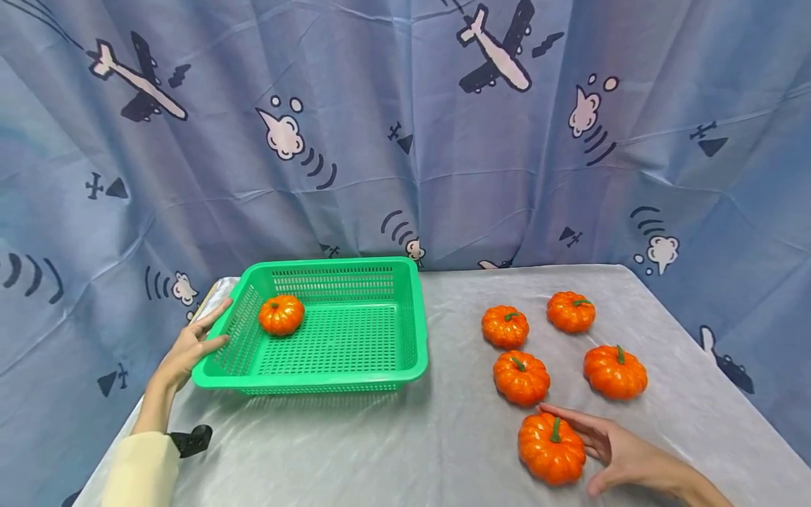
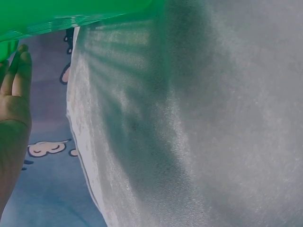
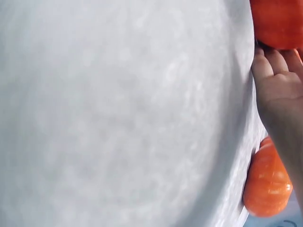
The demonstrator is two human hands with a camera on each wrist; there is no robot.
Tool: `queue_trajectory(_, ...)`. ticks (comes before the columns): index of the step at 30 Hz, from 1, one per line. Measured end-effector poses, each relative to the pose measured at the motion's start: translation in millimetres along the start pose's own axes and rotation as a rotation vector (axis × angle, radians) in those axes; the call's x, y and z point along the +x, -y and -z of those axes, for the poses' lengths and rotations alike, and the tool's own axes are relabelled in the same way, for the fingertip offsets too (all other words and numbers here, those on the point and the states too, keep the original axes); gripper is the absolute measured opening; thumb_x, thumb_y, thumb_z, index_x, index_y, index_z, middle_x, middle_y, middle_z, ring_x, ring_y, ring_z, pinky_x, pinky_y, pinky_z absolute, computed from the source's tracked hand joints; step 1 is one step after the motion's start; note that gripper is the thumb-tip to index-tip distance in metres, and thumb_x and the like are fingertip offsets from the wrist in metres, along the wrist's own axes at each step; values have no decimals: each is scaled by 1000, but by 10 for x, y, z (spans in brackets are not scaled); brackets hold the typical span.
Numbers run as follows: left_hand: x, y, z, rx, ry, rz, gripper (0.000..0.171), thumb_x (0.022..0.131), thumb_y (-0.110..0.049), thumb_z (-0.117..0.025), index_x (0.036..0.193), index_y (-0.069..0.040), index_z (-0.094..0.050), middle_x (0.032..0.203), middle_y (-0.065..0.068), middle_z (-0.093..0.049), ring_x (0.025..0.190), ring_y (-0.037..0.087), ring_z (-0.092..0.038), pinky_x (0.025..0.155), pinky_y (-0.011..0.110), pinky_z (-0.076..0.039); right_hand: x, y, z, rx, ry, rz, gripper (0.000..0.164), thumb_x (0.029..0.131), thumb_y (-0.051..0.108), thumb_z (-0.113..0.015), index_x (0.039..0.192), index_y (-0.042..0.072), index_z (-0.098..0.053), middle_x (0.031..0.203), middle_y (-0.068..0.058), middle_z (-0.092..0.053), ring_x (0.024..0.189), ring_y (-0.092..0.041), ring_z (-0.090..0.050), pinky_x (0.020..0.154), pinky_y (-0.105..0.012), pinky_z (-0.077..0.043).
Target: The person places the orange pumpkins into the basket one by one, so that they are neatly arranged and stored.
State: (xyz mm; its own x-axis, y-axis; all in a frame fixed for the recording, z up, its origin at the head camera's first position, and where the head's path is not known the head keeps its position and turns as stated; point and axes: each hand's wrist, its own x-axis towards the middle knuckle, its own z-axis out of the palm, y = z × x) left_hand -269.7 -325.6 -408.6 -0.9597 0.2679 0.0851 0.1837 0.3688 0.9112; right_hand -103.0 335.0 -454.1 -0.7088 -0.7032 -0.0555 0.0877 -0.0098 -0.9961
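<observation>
At the left, my left hand lies against the left rim of a green plastic basket, its fingers stretched out. The left wrist view shows those straight fingers below the basket's edge. One small orange pumpkin with a green stem sits inside, near the left wall. My right hand is at the right side of the nearest pumpkin; its fingers are extended at the pumpkin's far side, the thumb apart from it. In the right wrist view the fingers are beside a pumpkin.
Several more pumpkins stand on the grey cloth-covered table at the right: one just behind, one farther right, others at the back. A blue curtain printed with airplanes hangs behind the table.
</observation>
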Motion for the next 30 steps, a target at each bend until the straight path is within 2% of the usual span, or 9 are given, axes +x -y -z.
queue_trajectory(10,0,7,7,-14,-2,21,69,95,-8,-55,153,-17,-20,158,22,-5,77,-2,-59,57,26,-52,146,-6,-48,-144,-33,25,83,84,15,-74,149,-2,-25,151,3,-38,131,0,-37,102,-14,-34)
queue_trajectory(13,3,1,5,9,-3,22,69,95,-9,-55,154,-18,-20,159,19,-6,102,14,-62,69,19,-51,190,-6,-59,-224,-40,47,82,83,17,-76,148,0,-29,150,-2,-40,129,-2,-40,101,-15,-35)
queue_trajectory(15,11,0,2,31,-3,8,68,95,-10,-55,153,-16,-20,160,14,-6,133,23,-39,87,16,-44,216,1,-67,-278,-53,48,82,81,17,-77,148,2,-32,148,-4,-42,127,-3,-42,100,-15,-35)
queue_trajectory(17,15,6,5,51,-6,-3,68,95,-10,-56,153,-15,-20,160,9,-7,145,29,-8,94,10,-34,248,14,-71,-306,-61,32,80,80,16,-78,147,3,-35,146,-5,-45,125,-4,-44,98,-16,-35)
queue_trajectory(20,26,18,3,45,-11,-10,68,94,-9,-56,153,-13,-22,160,6,-9,143,39,-3,94,7,-30,276,28,-76,-333,-73,10,78,78,12,-79,145,4,-39,141,-3,-50,121,-5,-47,97,-16,-36)
queue_trajectory(22,30,25,0,43,-12,-8,68,94,-9,-56,153,-13,-22,160,6,-10,143,36,-8,88,6,-34,281,33,-73,-330,-69,9,77,77,7,-78,144,4,-40,138,-2,-52,119,-7,-49,96,-17,-38)
queue_trajectory(25,33,26,-3,30,-16,0,68,94,-8,-56,153,-13,-23,160,10,-9,135,20,-33,80,11,-44,282,53,-58,-354,-70,32,76,75,0,-77,142,4,-42,135,-1,-55,116,-8,-52,93,-18,-41)
queue_trajectory(28,34,16,-2,2,-19,26,68,93,-8,-56,153,-16,-23,159,14,-9,102,4,-56,68,20,-51,295,124,-34,-412,-99,42,76,73,-1,-76,141,7,-45,133,0,-57,114,-9,-53,91,-20,-43)
queue_trajectory(30,36,8,-4,-13,-18,37,68,93,-7,-56,153,-17,-23,159,16,-9,84,0,-58,63,23,-52,305,213,-18,-465,-154,11,74,73,3,-77,141,13,-48,129,7,-58,111,-6,-54,88,-20,-45)
